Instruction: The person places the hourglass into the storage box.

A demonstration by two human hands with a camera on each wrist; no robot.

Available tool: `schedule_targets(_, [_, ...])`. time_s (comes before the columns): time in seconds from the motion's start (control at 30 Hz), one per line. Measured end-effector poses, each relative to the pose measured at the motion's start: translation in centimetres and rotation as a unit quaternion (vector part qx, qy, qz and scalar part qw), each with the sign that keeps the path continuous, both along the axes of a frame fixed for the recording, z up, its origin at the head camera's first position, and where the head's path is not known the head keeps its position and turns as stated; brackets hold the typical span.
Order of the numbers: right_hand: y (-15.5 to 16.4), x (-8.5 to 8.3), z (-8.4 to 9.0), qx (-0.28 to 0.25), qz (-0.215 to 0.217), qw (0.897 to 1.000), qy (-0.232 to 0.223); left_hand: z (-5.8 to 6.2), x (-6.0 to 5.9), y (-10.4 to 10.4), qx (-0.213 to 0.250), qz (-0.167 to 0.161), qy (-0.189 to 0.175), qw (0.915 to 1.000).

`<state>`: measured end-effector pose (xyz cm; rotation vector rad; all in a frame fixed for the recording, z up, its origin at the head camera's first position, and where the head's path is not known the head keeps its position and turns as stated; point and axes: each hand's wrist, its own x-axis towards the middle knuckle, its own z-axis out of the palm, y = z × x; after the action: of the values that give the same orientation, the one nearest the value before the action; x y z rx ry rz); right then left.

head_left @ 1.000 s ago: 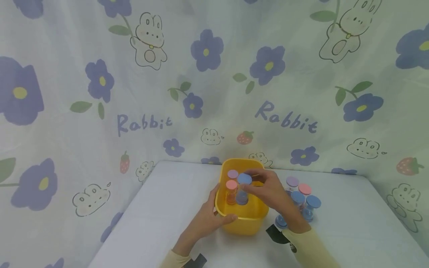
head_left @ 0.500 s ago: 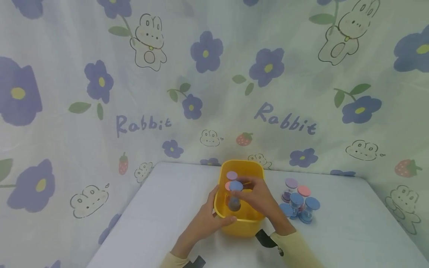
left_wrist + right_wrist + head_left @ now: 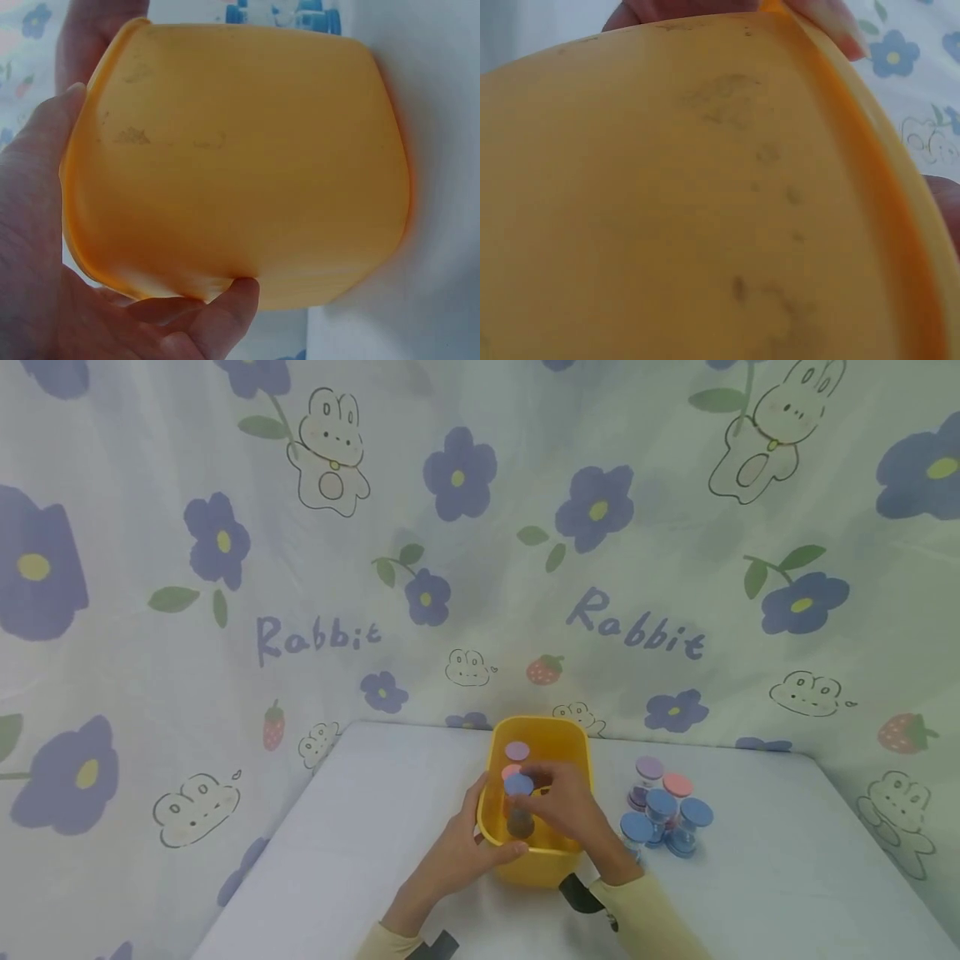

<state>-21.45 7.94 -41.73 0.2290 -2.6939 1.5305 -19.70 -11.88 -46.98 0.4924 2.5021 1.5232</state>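
Lowering a blue-capped sand timer (image 3: 518,802) into yellow tub (image 3: 558,737), near table (image 3: 360,827) centre. Right hand (image 3: 566,806) reaches over tub's 3 o'clock rim, fingers pinching timer just under its blue cap; grip curled, not spread. Left hand (image 3: 457,856) clamps tub's near corner at 7 o'clock, thumb over rim, fingers wrapped on outer wall (image 3: 240,165). Inside already: pink-capped timer (image 3: 511,772) touching blue one at its 11 o'clock, purple-capped timer (image 3: 517,750) further at 12 o'clock. Cluster of spare timers (image 3: 663,806) stands on table at 3 o'clock of tub, apart from it.

Advice, judged from this: keep timer upright, set it down flat on bare floor at 6 o'clock of pink one, avoid knocking neighbours. Hold left-hand brace firm so tub stays put. Release only once base sits; lift fingers straight up. Right wrist view shows only tub wall (image 3: 667,195); base contact not visible.
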Motion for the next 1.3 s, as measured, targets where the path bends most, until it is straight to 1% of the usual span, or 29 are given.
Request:
schedule_targets(0.1, [-0.3, -0.1, -0.2, 0.030, 0.002, 1.000, 0.005, 0.0, 0.0, 0.0, -0.003, 0.002, -0.001, 1.0000])
schedule_targets(0.27, [-0.9, -0.1, -0.2, 0.053, 0.007, 0.999, -0.002, 0.0, 0.1, 0.0, -0.003, 0.004, -0.008, 1.0000])
schedule_targets(0.43, [-1.5, 0.0, -0.3, 0.063, 0.010, 0.997, -0.044, -0.1, 0.2, 0.0, 0.000, 0.002, -0.014, 0.9999])
schedule_targets(0.53, [-1.8, 0.0, -0.3, 0.065, 0.013, 0.996, -0.065, -0.1, 0.3, 0.0, 0.004, 0.001, -0.011, 0.9999])
schedule_targets(0.83, [-2.2, -0.3, -0.2, 0.081, 0.019, 0.994, -0.064, 0.0, 0.3, 0.0, -0.004, 0.005, -0.013, 0.9999])
schedule_targets(1.03, [-2.4, -0.6, -0.1, 0.094, 0.027, 0.994, -0.056, 0.2, 0.1, 0.1, 0.002, 0.004, -0.013, 0.9999])
schedule_targets(1.3, [-2.5, -1.0, -0.3, 0.096, 0.011, 0.993, -0.068, 0.4, -0.1, 0.1, 0.003, -0.004, -0.007, 1.0000])
